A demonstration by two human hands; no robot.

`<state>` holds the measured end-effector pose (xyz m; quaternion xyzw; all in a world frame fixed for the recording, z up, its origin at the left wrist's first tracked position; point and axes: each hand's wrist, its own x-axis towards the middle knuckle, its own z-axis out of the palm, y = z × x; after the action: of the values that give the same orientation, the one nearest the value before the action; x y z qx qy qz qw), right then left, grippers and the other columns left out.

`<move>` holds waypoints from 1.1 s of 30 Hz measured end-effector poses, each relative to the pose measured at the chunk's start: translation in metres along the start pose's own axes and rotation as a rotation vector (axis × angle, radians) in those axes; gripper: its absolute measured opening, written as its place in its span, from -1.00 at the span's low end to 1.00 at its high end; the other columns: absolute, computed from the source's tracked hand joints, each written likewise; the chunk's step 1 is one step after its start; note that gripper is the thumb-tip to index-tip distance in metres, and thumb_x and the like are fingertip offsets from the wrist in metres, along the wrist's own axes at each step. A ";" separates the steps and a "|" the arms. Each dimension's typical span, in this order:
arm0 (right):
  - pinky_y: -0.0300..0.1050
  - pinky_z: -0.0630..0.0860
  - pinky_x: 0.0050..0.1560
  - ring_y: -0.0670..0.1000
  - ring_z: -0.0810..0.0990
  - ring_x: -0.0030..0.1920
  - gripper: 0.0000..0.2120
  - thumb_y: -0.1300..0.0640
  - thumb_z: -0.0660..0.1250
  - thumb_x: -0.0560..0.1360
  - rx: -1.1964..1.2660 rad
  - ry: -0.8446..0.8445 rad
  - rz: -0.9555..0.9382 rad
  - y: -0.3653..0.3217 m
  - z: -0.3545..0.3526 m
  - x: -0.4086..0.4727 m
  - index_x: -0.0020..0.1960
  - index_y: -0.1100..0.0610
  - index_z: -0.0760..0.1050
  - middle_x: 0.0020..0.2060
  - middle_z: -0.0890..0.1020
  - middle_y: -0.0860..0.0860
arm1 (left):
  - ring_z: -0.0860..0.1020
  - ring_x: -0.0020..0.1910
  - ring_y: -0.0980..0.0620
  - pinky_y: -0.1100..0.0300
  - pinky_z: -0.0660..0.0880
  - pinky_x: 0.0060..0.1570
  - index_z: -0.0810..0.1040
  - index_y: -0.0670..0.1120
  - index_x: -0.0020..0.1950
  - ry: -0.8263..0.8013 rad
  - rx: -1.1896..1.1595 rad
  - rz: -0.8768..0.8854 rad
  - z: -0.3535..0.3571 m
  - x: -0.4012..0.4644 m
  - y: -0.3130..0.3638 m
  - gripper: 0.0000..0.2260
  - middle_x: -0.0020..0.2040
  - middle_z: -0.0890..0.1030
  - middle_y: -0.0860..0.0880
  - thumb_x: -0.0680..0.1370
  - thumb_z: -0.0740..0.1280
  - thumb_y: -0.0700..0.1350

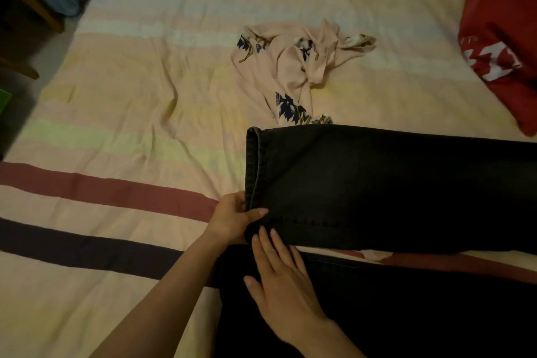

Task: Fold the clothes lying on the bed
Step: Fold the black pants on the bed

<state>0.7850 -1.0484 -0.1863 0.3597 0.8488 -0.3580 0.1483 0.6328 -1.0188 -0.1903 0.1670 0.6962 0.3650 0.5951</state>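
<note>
My left hand (232, 219) pinches the hem of the dark denim trousers (377, 186) to square the legs, while my right hand (279, 279), fingers straight, steadies the edge on the striped bed (116, 125).

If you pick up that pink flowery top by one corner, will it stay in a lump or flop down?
It would probably flop: the pink flowery top lies crumpled in soft, thin folds on the bed sheet, so it looks limp and light. It might also slide easily, as the cloth seems smooth, though that is hard to tell.

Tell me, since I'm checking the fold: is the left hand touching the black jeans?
Touching. The head view shows the left hand pinching the black jeans at the hem corner.
</note>
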 end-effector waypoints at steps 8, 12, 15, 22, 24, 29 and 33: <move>0.13 -0.04 0.41 -0.17 -0.44 0.40 -0.36 -0.21 -0.04 0.57 0.015 0.098 0.152 0.020 -0.033 -0.009 0.48 -0.13 -0.34 0.40 -0.42 -0.26 | 0.67 -0.12 -0.02 0.22 0.59 -0.20 0.57 -0.17 0.12 -0.089 0.071 0.124 -0.036 -0.010 0.011 -0.76 -0.20 0.70 -0.08 0.48 0.33 -0.36; 0.17 -0.03 0.41 -0.10 -0.41 0.43 -0.36 -0.16 0.01 0.59 -0.075 0.072 0.213 0.030 -0.044 -0.005 0.49 -0.09 -0.31 0.40 -0.43 -0.20 | 0.65 -0.07 -0.11 0.22 0.59 -0.24 0.56 -0.19 0.08 0.042 0.031 0.100 -0.053 -0.010 0.006 -0.78 -0.21 0.70 -0.06 0.48 0.32 -0.38; 0.16 -0.05 0.42 -0.09 -0.39 0.44 -0.40 -0.17 -0.01 0.59 -0.066 0.028 0.216 0.035 -0.045 -0.011 0.50 -0.11 -0.25 0.46 -0.35 -0.17 | 0.63 0.01 -0.11 0.17 0.60 -0.19 0.51 -0.13 0.06 0.093 0.108 0.078 -0.049 -0.008 0.003 -0.76 -0.09 0.67 -0.07 0.46 0.35 -0.39; 0.04 0.00 0.42 -0.06 -0.12 0.50 -0.42 -0.13 0.05 0.58 -0.069 0.300 0.361 0.097 -0.085 -0.058 0.48 -0.20 -0.20 0.50 -0.22 -0.14 | 0.57 0.04 -0.10 0.03 0.59 -0.16 0.14 0.06 0.46 -0.033 0.358 -0.007 -0.054 -0.010 0.014 -0.14 0.19 0.50 -0.16 0.34 0.39 -0.52; 0.12 0.07 0.39 0.00 -0.02 0.50 -0.38 -0.09 0.14 0.56 -0.081 0.434 0.452 0.141 -0.100 -0.077 0.50 -0.14 -0.11 0.52 -0.12 -0.07 | 0.51 0.11 -0.17 -0.06 0.53 -0.01 0.01 0.05 0.53 0.116 0.580 0.094 -0.044 -0.012 0.021 -0.01 0.23 0.44 -0.19 0.30 0.44 -0.49; 0.17 -0.01 0.42 0.03 -0.11 0.51 -0.24 -0.26 0.12 0.50 -0.190 0.376 0.696 0.261 -0.125 -0.132 0.51 -0.07 -0.23 0.52 -0.16 -0.02 | 0.14 0.45 -0.28 -0.19 0.13 0.38 0.06 -0.08 0.54 0.343 1.237 0.709 0.022 -0.010 0.030 -0.10 0.52 0.07 -0.23 0.34 0.48 -0.04; 0.14 -0.13 0.45 0.02 -0.20 0.51 -0.20 -0.36 0.02 0.47 -0.295 0.225 0.708 0.311 -0.129 -0.162 0.47 -0.07 -0.37 0.48 -0.29 -0.04 | -0.17 0.52 -0.03 0.07 -0.29 0.44 -0.02 0.04 0.55 0.230 1.489 0.725 0.070 0.005 0.029 -0.25 0.56 -0.07 -0.10 0.43 -0.01 0.35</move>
<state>1.1219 -0.8866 -0.1692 0.6418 0.7256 -0.1172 0.2188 0.6923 -0.9746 -0.1752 0.6919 0.7150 -0.0068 0.1000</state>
